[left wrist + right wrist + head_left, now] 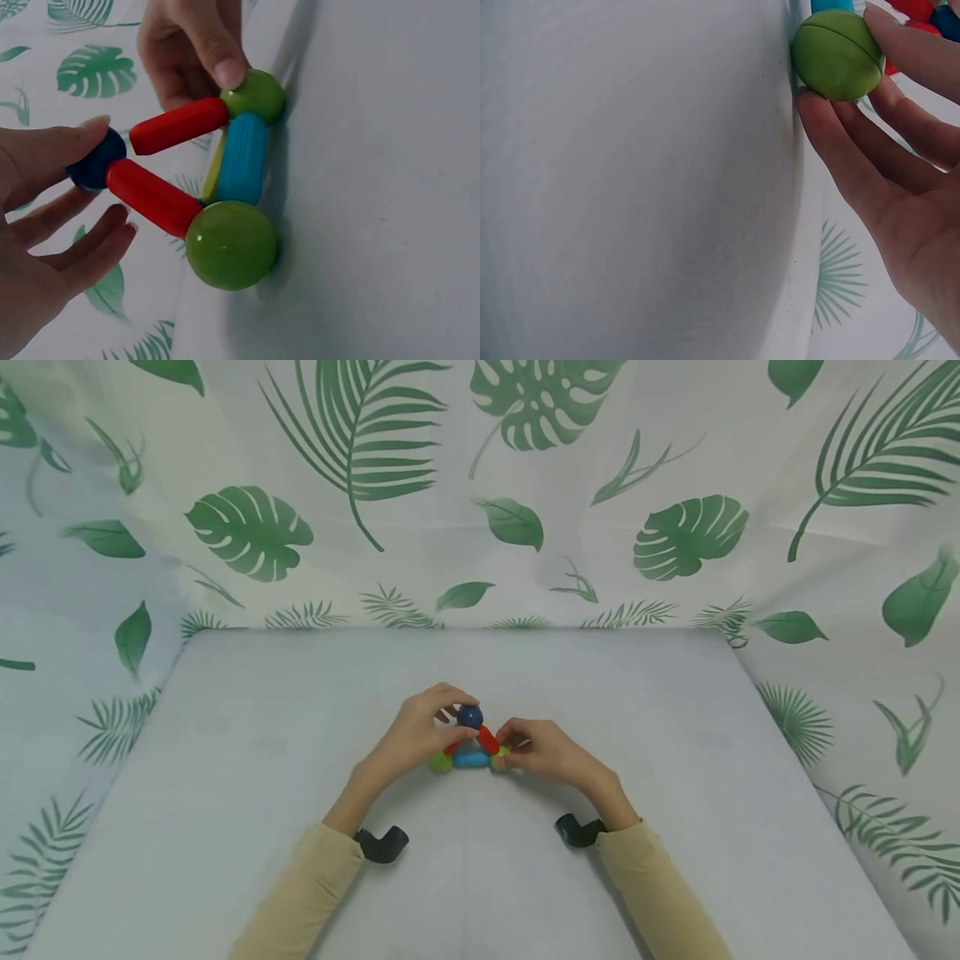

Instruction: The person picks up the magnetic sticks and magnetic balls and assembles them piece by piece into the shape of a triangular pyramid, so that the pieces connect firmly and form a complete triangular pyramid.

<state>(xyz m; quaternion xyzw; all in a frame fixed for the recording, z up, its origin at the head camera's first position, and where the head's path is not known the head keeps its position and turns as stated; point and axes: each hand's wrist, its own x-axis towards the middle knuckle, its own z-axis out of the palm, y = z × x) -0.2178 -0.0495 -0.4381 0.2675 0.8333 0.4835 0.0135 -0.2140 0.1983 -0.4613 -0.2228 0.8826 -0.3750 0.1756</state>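
Two hands steady an upright triangle of rods on the bench (225,710): the left hand (411,737) pinches the blue ball (470,717) at its apex, while the right hand (546,750) pinches a green ball (837,54) at the base so it cannot tip.

Small upright triangle of toy pieces: two red rods (154,196) meeting at a dark blue ball (94,161) pinched in the left hand (411,735). Blue rod (241,159) along the base between two green balls (231,244), the farther one under the right hand's (546,750) fingertips.
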